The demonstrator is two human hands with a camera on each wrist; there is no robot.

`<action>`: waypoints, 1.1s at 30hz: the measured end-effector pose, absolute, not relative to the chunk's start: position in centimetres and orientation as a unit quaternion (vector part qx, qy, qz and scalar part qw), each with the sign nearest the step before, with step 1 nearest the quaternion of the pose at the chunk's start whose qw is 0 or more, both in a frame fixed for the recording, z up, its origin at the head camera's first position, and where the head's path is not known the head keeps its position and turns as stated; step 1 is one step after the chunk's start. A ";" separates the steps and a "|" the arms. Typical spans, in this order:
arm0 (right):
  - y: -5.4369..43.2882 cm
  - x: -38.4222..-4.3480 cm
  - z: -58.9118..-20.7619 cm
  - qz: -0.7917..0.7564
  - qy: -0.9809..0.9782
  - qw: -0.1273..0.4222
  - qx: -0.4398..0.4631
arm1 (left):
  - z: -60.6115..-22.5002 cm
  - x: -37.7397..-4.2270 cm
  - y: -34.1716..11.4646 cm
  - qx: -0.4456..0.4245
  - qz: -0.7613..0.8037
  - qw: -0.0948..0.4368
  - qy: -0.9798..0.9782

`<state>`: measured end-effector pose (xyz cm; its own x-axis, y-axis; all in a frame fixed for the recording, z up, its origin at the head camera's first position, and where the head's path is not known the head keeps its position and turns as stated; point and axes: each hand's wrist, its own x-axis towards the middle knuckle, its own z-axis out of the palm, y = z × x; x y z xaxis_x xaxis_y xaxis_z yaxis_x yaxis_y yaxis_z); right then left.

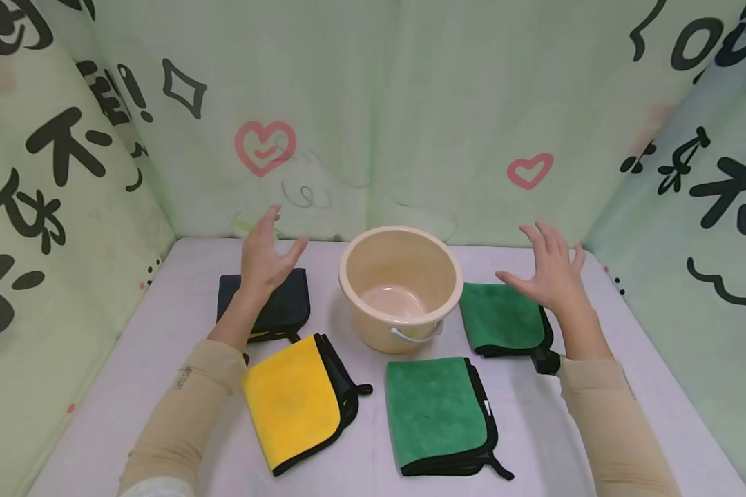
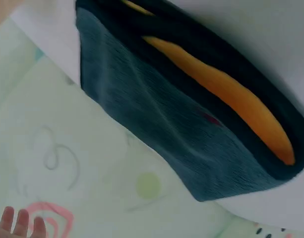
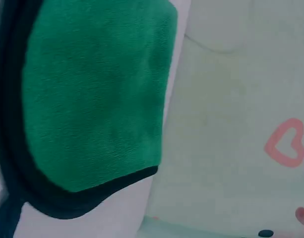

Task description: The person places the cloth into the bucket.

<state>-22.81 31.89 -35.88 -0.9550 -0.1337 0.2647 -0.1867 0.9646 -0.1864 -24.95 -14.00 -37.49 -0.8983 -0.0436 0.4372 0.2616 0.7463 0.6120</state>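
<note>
My left hand point(image 1: 266, 254) is raised above a dark folded cloth point(image 1: 289, 304), fingers extended and holding nothing. In the left wrist view that dark cloth point(image 2: 156, 119) shows a yellow inner side between its black edges. Over on the right, my right hand point(image 1: 550, 273) hovers with spread fingers by a folded green cloth point(image 1: 500, 317), which fills much of the right wrist view. Between the hands stands a beige bucket point(image 1: 373, 331) with a white handle, its inside bare. Nearer to me lie a folded yellow cloth point(image 1: 295, 404) and a second folded green cloth point(image 1: 438, 414), both black-edged with loops.
A white-covered table point(image 1: 360, 455) carries everything. Pale green curtains point(image 1: 447, 103) with black characters and pink hearts enclose it at the back and on both sides.
</note>
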 end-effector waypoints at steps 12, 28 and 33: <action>33.1 -19.5 -40.8 0.069 -0.992 -0.002 0.108 | -37.4 -23.0 -10.4 -0.051 -0.592 0.032 -0.804; 34.1 -18.2 -44.0 0.082 -0.987 -0.068 0.124 | -36.8 -22.7 -8.8 -0.001 -0.690 -0.145 -0.709; 34.4 -18.4 -44.9 0.083 -0.987 -0.069 0.121 | -37.0 -22.8 -8.6 -0.002 -0.694 -0.155 -0.703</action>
